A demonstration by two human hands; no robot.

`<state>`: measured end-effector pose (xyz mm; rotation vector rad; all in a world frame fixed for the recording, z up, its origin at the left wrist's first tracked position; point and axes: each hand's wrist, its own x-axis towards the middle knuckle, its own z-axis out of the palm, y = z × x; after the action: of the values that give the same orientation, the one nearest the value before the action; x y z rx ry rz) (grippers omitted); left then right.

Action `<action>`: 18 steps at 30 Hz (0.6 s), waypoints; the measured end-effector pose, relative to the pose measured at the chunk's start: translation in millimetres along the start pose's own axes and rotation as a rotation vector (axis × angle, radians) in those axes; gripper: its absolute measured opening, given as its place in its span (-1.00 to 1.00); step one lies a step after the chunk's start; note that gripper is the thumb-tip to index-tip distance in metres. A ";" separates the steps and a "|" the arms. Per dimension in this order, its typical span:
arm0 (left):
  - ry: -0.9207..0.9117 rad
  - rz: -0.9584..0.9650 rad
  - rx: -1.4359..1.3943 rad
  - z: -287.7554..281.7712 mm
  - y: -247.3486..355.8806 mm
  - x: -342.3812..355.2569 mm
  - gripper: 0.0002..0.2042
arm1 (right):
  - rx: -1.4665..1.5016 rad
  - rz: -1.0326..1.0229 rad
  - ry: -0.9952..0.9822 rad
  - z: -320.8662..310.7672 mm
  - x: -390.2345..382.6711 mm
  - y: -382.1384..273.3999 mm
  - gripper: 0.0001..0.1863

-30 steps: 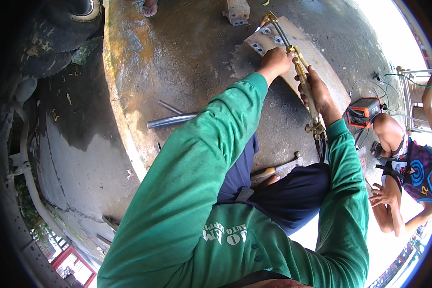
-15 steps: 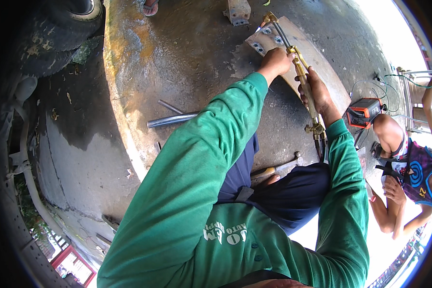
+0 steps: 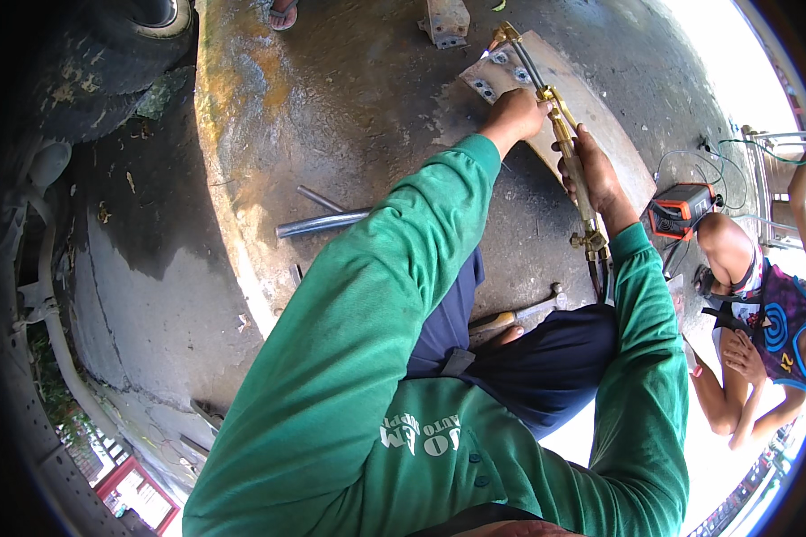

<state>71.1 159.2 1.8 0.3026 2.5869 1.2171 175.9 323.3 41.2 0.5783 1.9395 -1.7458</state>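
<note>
A brass cutting torch (image 3: 562, 132) slants over a curved, rusty metal plate (image 3: 613, 134) on the ground. My right hand (image 3: 597, 174) is wrapped around its handle, thumb along the upper side. Farther forward, my left hand (image 3: 516, 115) is closed against the torch near the front tubes; its fingertips are partly hidden. The torch head (image 3: 508, 32) hangs at the plate's far left corner, with a small bright glow beside its tip. Several dark-edged holes (image 3: 484, 88) mark that end of the plate. Two dark hoses run back from the handle toward my knee.
A hammer (image 3: 519, 311) lies by my foot. Two metal rods (image 3: 309, 225) lie to the left. A rusty bracket (image 3: 446, 22) stands beyond the plate. An orange-and-black machine (image 3: 681, 210) sits at right, near a crouching person (image 3: 775, 313). A sandalled foot (image 3: 283, 13) shows far left.
Both my hands and the torch stay almost where they were. The crouching person at right has shifted slightly.
</note>
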 end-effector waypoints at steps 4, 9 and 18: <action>-0.005 -0.007 0.009 0.3 -1.1 1.0 -0.43 | -0.014 0.013 0.001 1.4 -1.1 -2.3 -0.26; -0.019 -0.023 0.024 -0.3 -1.4 0.4 -0.42 | -0.015 0.027 -0.003 0.6 -0.5 -1.6 -0.27; -0.025 -0.013 0.038 -4.1 0.6 -2.6 -0.41 | -0.035 0.018 0.014 0.1 -0.9 -1.4 -0.27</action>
<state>72.2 155.9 5.2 0.3056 2.5892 1.1533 175.8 323.0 42.9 0.5957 1.9644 -1.6974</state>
